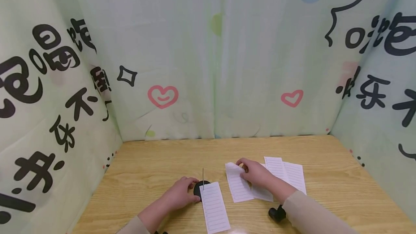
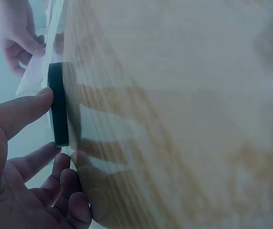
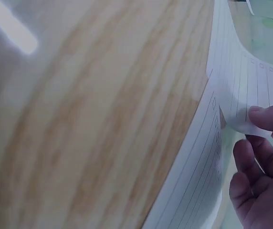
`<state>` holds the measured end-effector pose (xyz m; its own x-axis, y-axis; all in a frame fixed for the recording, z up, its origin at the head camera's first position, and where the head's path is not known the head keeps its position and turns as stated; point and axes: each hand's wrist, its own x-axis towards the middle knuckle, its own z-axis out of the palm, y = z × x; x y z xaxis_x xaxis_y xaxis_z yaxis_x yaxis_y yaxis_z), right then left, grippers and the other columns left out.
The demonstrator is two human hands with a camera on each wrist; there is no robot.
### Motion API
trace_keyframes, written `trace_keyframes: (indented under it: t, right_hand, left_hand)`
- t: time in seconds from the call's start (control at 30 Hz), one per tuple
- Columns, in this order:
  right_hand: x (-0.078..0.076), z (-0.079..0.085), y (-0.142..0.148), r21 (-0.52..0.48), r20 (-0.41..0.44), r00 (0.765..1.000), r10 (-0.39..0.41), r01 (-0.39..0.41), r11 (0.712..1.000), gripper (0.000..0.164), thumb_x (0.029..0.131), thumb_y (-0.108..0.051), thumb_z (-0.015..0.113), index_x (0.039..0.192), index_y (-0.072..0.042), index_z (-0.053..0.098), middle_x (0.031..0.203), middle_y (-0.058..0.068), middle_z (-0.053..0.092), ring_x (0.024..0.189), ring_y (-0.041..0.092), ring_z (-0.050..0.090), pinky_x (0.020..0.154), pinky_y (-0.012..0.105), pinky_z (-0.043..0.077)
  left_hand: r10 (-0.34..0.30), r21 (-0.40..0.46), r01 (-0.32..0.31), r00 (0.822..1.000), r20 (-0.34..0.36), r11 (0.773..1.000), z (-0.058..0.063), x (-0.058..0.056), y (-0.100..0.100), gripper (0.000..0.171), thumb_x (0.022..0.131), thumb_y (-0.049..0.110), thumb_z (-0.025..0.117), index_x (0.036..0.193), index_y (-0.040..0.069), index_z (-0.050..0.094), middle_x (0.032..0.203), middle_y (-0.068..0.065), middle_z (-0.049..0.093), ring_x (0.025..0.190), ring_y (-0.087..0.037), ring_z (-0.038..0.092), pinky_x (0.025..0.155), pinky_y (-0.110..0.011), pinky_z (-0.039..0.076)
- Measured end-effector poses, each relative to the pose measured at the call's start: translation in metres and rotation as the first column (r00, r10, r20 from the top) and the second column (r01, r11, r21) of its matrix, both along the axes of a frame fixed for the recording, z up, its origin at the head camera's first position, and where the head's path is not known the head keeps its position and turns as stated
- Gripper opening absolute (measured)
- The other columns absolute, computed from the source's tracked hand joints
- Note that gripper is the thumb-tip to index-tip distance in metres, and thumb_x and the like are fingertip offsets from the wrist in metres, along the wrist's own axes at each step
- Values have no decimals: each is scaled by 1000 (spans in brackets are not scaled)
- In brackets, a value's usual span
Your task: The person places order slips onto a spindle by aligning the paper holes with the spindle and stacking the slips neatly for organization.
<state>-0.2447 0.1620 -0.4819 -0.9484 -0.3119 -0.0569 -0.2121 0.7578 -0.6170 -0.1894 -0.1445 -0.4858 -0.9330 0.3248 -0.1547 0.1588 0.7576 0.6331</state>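
Observation:
My left hand (image 1: 182, 193) grips the round black base of a bill spike (image 1: 197, 190), thumb on one side and a finger on the other. A thin metal rod stands upright from that base. One lined paper slip (image 1: 215, 210) is on the spike, its top end at the rod and the rest lying toward me. My right hand (image 1: 256, 173) pinches the upper corner of another lined slip (image 1: 238, 187), between thumb and fingers. In the right wrist view this pinched slip (image 3: 244, 90) curves up off the table. A further slip (image 3: 189, 176) lies flat nearby.
More lined slips lie under and beyond the right forearm, among them a tall slip (image 1: 274, 165) and a slip at the far right (image 1: 296, 176). A black device (image 1: 277, 213) is at the right wrist. Printed curtains (image 1: 214, 82) enclose the wooden table (image 1: 156, 161) on three sides.

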Motion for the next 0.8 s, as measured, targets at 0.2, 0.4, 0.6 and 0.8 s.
trace_keyframes:
  t: [0.2, 0.4, 0.6, 0.8]
  right_hand:
    - [1, 0, 3, -109, 1, 1000, 31, -31, 994, 36, 92, -3, 66, 126, -14, 58, 85, 0, 53, 73, 16, 48, 66, 31, 41]
    - [6, 6, 2, -169, -2, 998, 57, -57, 984, 43, 94, -2, 64, 135, -10, 53, 93, 1, 56, 80, 16, 51, 69, 30, 44]
    - [12, 10, 3, -218, -24, 999, 40, -44, 975, 56, 94, -3, 64, 145, -6, 42, 95, 3, 54, 78, 17, 50, 65, 28, 44]
    - [18, 13, 7, -246, -59, 997, 39, -53, 968, 54, 96, -4, 63, 146, -10, 42, 95, 3, 54, 70, 14, 48, 59, 26, 43]
  left_hand:
    - [3, -10, -3, 1000, 1, 1000, 2, 1, 1, 54, 82, 28, 82, 128, 10, 61, 109, -5, 57, 104, -27, 55, 93, -50, 45]
    - [0, -14, -1, 1000, -18, 1000, 3, 1, -1, 54, 82, 27, 82, 129, 9, 60, 110, -7, 57, 105, -28, 55, 94, -51, 45]
    - [-13, -5, 12, 999, -35, 1000, 2, 2, -2, 54, 82, 26, 82, 128, 7, 60, 109, -7, 57, 104, -29, 55, 94, -51, 45]
    - [-8, -4, 8, 1000, -16, 1000, 1, 1, 0, 54, 83, 27, 81, 129, 9, 60, 109, -7, 57, 104, -28, 55, 94, -51, 45]
